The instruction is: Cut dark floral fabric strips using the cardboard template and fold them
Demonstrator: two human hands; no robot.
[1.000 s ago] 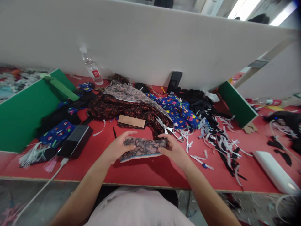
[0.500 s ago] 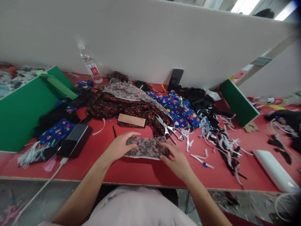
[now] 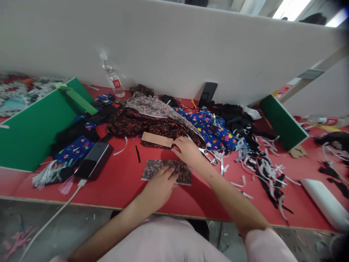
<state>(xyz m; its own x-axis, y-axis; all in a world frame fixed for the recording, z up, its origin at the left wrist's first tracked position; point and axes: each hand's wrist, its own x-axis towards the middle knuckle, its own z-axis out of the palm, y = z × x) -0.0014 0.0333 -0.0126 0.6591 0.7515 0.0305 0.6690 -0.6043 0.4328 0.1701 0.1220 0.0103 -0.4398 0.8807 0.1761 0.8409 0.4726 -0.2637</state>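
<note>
A rectangular piece of dark floral fabric (image 3: 152,168) lies flat on the red table, a pale edge along its near side. My left hand (image 3: 164,182) rests on this piece, fingers stretched out over it. Just beyond it, a tan cardboard strip (image 3: 156,139) sits on another bit of dark floral fabric. My right hand (image 3: 187,150) has its thumb and fingertips closed at the strip's right end. Scissors (image 3: 209,157) are partly covered by my right hand and forearm, with a handle loop showing.
Crumpled floral cloth (image 3: 128,122) and blue patterned cloth (image 3: 209,127) lie behind. White and black trimmings (image 3: 268,174) are scattered at right. At left are a power bank (image 3: 94,160) with a cable and a green divider (image 3: 40,127). A water bottle (image 3: 113,80) and phone (image 3: 208,94) stand at the back wall.
My right hand has left the floral piece and moved forward to the cardboard strip. The piece now lies flat, and my left hand has shifted right onto its middle. The view has shifted slightly.
</note>
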